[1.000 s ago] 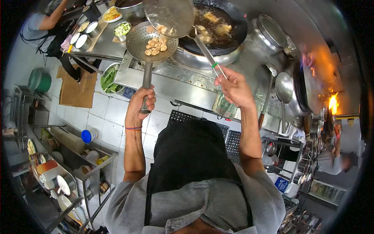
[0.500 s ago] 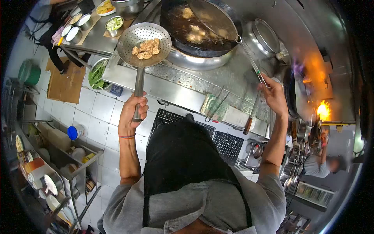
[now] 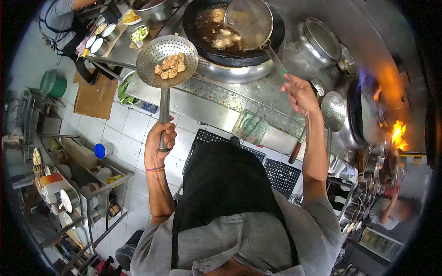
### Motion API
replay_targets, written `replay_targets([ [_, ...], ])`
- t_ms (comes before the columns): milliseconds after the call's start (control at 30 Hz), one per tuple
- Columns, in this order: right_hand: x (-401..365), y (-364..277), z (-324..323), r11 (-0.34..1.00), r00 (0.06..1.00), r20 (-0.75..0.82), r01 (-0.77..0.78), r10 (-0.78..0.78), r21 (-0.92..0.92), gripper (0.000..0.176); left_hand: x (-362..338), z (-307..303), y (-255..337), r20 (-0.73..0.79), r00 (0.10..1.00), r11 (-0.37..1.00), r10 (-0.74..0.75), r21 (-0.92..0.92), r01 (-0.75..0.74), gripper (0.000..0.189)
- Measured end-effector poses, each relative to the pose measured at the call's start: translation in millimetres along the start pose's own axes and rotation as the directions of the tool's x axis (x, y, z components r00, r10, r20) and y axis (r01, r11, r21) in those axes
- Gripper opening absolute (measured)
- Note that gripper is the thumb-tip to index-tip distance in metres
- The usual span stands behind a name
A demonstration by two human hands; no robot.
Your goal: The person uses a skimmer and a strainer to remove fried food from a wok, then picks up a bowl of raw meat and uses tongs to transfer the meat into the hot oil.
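Note:
My left hand is closed around the handle of a perforated metal ladle, held out level beside the wok. Browned fried pieces sit in its bowl. My right hand grips the handle of a fine wire-mesh skimmer, which has a green band near the grip. The skimmer's mesh overlaps the right side of a large black wok of dark oil. More golden pieces float in the oil to the left of the mesh.
Nested metal bowls and another perforated ladle lie right of the wok. Flames rise at the far right burner. A cup of chopped greens stands on the left counter. Co-workers appear at the upper left and far right.
The skimmer has shifted left, deeper over the wok, with my right hand moving the same way. My left hand and its ladle have barely moved. The view has swung slightly.

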State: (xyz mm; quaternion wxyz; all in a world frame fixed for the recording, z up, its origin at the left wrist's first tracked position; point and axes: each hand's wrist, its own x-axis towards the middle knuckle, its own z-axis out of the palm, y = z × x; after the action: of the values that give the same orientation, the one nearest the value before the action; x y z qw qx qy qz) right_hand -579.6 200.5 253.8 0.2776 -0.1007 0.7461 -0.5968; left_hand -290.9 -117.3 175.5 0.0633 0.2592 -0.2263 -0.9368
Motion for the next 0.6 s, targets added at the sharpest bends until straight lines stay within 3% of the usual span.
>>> replay_targets([
  [33,6,2,-2,0.987,0.997,0.069,-0.056,0.047,0.148,0.037,-2,1,-3,-0.002,1.000,1.000,0.007,-0.006,-0.007,0.022],
  [133,24,13,-4,0.964,0.981,0.158,-0.147,0.113,0.220,0.033,-2,4,-9,0.005,1.000,1.000,0.020,-0.009,-0.020,0.022],
  [433,41,32,21,0.868,0.943,0.332,-0.180,0.019,0.463,0.037,-1,10,-12,-0.016,0.999,0.998,0.039,0.051,-0.038,0.021],
  [600,18,6,50,0.907,0.935,0.354,-0.130,-0.023,0.402,0.041,5,6,-5,0.000,1.000,0.998,0.016,0.063,-0.016,0.024],
])
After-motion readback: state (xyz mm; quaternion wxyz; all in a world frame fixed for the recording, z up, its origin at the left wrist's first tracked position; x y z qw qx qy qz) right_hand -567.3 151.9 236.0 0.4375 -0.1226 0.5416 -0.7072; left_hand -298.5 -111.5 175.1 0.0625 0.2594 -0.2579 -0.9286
